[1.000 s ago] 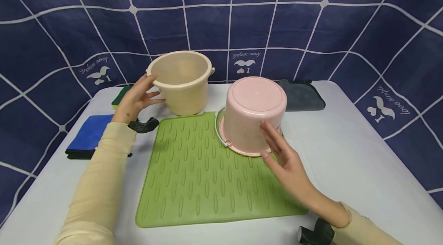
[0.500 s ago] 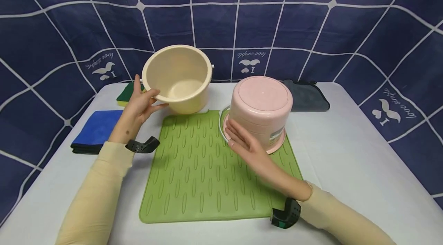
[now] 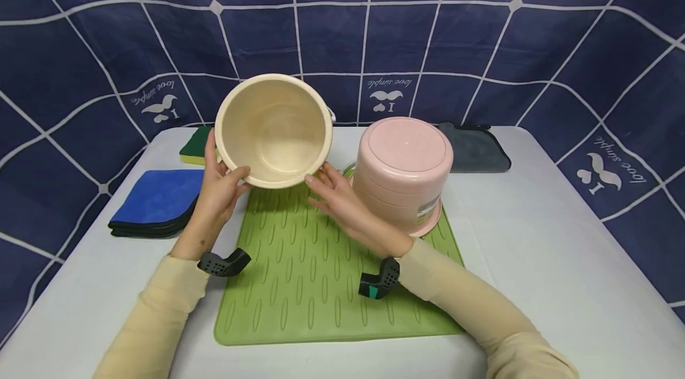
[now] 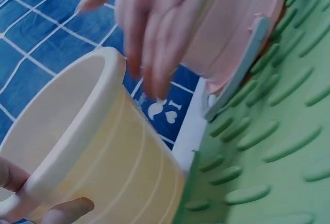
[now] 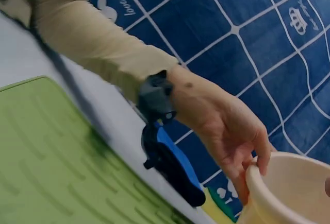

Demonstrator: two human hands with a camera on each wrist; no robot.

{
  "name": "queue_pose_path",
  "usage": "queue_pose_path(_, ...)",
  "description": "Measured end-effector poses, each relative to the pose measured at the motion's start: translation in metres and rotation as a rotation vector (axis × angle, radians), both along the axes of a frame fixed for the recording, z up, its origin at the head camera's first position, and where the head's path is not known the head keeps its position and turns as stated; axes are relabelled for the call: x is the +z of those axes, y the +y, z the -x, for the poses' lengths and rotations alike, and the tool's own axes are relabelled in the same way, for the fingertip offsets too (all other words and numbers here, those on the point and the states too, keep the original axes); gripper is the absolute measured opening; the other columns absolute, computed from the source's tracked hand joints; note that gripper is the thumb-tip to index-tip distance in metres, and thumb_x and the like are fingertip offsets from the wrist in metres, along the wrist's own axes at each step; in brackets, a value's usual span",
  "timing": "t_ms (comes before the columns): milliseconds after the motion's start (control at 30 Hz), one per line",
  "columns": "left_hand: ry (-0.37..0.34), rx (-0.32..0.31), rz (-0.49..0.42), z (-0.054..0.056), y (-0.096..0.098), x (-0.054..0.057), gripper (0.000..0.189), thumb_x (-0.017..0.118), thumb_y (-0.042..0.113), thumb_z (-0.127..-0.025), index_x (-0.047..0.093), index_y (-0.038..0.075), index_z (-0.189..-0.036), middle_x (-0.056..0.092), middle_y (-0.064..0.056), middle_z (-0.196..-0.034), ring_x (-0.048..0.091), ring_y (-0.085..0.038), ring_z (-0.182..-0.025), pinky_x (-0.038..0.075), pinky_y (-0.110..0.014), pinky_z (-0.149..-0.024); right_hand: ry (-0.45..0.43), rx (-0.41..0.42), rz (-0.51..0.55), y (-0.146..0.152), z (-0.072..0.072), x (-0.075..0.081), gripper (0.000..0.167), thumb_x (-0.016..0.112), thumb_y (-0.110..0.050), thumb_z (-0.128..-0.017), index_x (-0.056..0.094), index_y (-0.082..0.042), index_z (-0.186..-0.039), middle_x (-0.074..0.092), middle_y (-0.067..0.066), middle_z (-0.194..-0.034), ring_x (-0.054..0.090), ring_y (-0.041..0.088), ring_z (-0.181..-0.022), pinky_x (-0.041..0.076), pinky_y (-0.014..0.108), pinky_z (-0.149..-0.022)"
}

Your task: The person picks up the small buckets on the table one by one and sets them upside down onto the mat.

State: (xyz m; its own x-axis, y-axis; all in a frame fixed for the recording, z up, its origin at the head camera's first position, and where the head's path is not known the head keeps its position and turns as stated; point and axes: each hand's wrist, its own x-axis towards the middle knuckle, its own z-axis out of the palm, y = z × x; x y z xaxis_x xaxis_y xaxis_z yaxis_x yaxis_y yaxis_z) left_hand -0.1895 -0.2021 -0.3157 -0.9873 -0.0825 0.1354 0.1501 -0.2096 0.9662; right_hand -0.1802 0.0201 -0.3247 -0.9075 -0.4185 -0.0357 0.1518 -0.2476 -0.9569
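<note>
My left hand [image 3: 216,191] grips the left rim of a cream plastic bucket [image 3: 275,135], thumb over the edge. The bucket's mouth tips toward me in the head view. In the right wrist view the same left hand [image 5: 221,118] pinches the rim. My right hand [image 3: 345,203] is at the bucket's front right rim, its fingers mostly straight; whether they touch it I cannot tell. In the left wrist view that right hand [image 4: 160,33] hangs blurred beside the rim. Just right of it, a pink bucket [image 3: 404,159] stands upside down on the green ribbed mat [image 3: 321,284].
Left of the mat lies a folded blue and black cloth [image 3: 157,197], with a green and yellow sponge [image 3: 195,144] behind it. A dark grey flat item [image 3: 476,150] lies behind the pink bucket. A blue checked curtain [image 3: 332,22] closes off the back of the white table [image 3: 556,248].
The cream bucket has tipped forward, so its mouth faces me more, with the left hand holding its rim. My right hand has moved left from the pink bucket to the cream one.
</note>
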Motion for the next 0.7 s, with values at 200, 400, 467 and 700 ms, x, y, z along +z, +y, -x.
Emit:
queue_pose_path(200,0.077,0.011,0.016,-0.004,0.007,-0.006,0.094,0.04,-0.018,-0.086,-0.002,0.038,-0.149,0.016,-0.023,-0.147,0.044,-0.037,-0.118,0.054,-0.027,-0.067,-0.094,-0.103,0.117,-0.017,0.01,-0.002,0.059,0.047,-0.004,-0.096,0.021,-0.01,-0.148,0.042,0.019,-0.134,0.043,0.035,-0.122,0.047,0.034,-0.088)
queue_pose_path(400,0.136,0.028,0.049,-0.005,0.011,-0.012,0.094,0.042,-0.019,-0.085,0.001,0.033,-0.151,0.019,-0.027,-0.145,0.055,-0.022,-0.098,0.049,-0.017,-0.054,-0.185,-0.189,0.18,-0.023,0.015,-0.007,0.059,0.04,0.005,-0.095,0.019,-0.009,-0.149,0.042,0.027,-0.132,0.046,0.041,-0.118,0.05,0.033,-0.083)
queue_pose_path(467,0.143,0.031,0.065,-0.007,0.011,-0.012,0.094,0.043,-0.019,-0.085,0.001,0.033,-0.151,0.021,-0.027,-0.144,0.056,-0.019,-0.093,0.047,-0.017,-0.051,-0.196,-0.193,0.192,-0.023,0.014,-0.009,0.061,0.038,0.007,-0.094,0.017,-0.009,-0.149,0.039,0.028,-0.134,0.046,0.042,-0.118,0.05,0.033,-0.083)
queue_pose_path(700,-0.008,-0.07,0.005,-0.017,-0.006,0.009,0.102,0.056,0.003,-0.092,-0.024,0.041,-0.142,0.01,-0.023,-0.149,0.049,-0.026,-0.115,0.052,-0.031,-0.074,-0.156,-0.199,0.136,-0.019,0.004,-0.008,0.062,0.041,0.009,-0.09,0.024,-0.009,-0.147,0.048,0.026,-0.125,0.057,0.036,-0.105,0.051,0.033,-0.08)
